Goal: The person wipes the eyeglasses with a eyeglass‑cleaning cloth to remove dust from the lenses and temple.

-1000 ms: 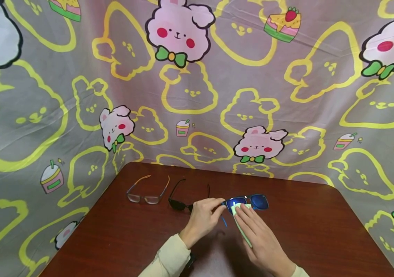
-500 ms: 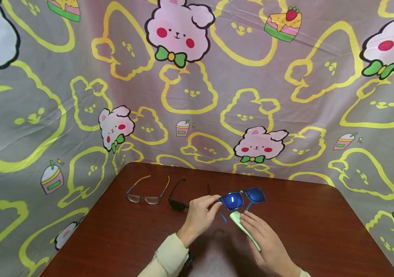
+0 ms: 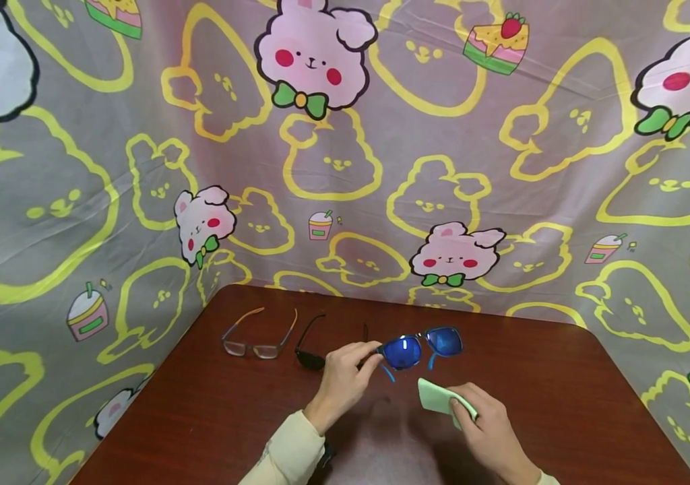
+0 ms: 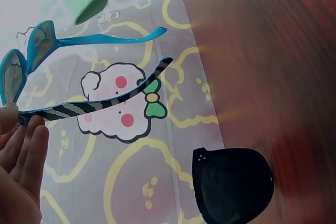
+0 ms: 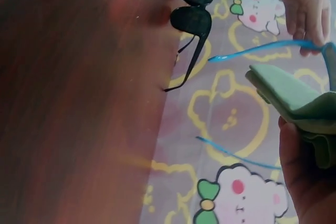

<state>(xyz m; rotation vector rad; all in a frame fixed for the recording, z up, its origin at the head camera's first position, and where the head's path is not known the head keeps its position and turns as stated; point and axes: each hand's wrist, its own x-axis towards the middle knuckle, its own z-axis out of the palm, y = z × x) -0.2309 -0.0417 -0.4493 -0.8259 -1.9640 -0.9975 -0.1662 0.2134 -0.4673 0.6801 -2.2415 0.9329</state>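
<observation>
My left hand pinches the blue-lensed sunglasses at the hinge corner and holds them above the table. In the left wrist view the near temple of these sunglasses is dark-striped, while the far one is plain blue. A folded pale green cloth is gripped between thumb and fingers of my right hand, below and to the right of the lenses, apart from them. The right wrist view shows the cloth's folded layers. Black sunglasses lie behind my left hand, partly hidden by it.
Clear-lensed eyeglasses with orange-tipped temples rest at the table's left rear. A small dark object shows beside my left sleeve. The reddish-brown table meets a cartoon-printed fabric backdrop at the back and sides.
The cloth has come away from the blue lens, down and to the right with my right hand, whose thumb now shows on top. My left hand and the sunglasses have shifted slightly left.
</observation>
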